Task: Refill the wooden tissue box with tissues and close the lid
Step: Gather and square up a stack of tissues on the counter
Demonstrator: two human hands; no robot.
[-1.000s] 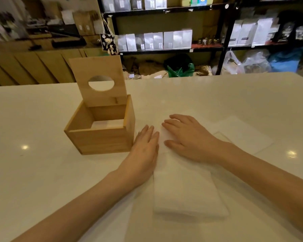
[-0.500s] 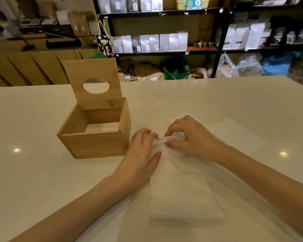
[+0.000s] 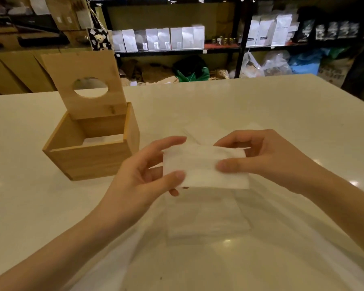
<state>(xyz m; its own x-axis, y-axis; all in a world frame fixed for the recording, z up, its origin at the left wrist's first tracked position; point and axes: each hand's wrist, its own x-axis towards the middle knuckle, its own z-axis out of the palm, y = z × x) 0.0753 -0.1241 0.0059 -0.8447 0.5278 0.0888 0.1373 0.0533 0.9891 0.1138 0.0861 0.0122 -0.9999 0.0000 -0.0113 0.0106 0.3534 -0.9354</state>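
The wooden tissue box stands on the white table at the left, its lid with a round hole propped upright at the back. A little white shows low inside the box. A folded white stack of tissues is lifted above the table, right of the box. My left hand pinches its left end between thumb and fingers. My right hand grips its right end the same way. Under the stack, clear plastic wrap hangs down and lies on the table.
The white table stretches wide around the box. A flat white sheet lies beyond my hands. Dark shelves with white pouches and bags stand behind the table's far edge.
Both hands went from pressing flat on the tissue stack to gathering its far end, then lifted the stack off the table. The box and lid stay where they were.
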